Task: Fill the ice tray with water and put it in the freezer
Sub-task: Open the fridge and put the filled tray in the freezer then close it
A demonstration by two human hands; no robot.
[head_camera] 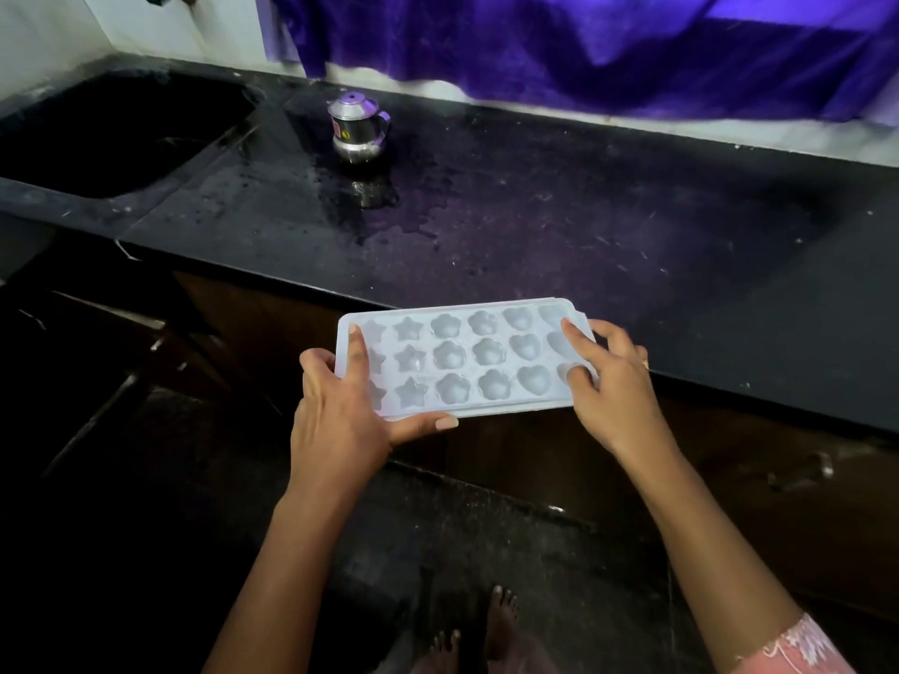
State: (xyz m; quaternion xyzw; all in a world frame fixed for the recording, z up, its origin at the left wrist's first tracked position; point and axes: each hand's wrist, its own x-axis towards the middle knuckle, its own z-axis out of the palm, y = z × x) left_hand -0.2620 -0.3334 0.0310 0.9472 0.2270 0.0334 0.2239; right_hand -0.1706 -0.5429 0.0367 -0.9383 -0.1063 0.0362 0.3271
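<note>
A pale plastic ice tray (pixel 467 357) with star, flower and heart moulds is held level in the air, just off the front edge of the black counter (pixel 608 226). My left hand (pixel 340 411) grips its left end, thumb on top and fingers underneath. My right hand (pixel 608 381) holds its right end, fingers resting on the rim and over the last moulds. Whether the moulds hold water is hard to tell. No freezer is in view.
A small steel pot with a lid (pixel 357 126) stands on the counter beside a wet patch (pixel 389 211). A dark sink (pixel 112 133) lies at the far left. A purple curtain (pixel 584 46) hangs behind. Dark cabinet fronts and floor lie below, with bare feet (pixel 486 629).
</note>
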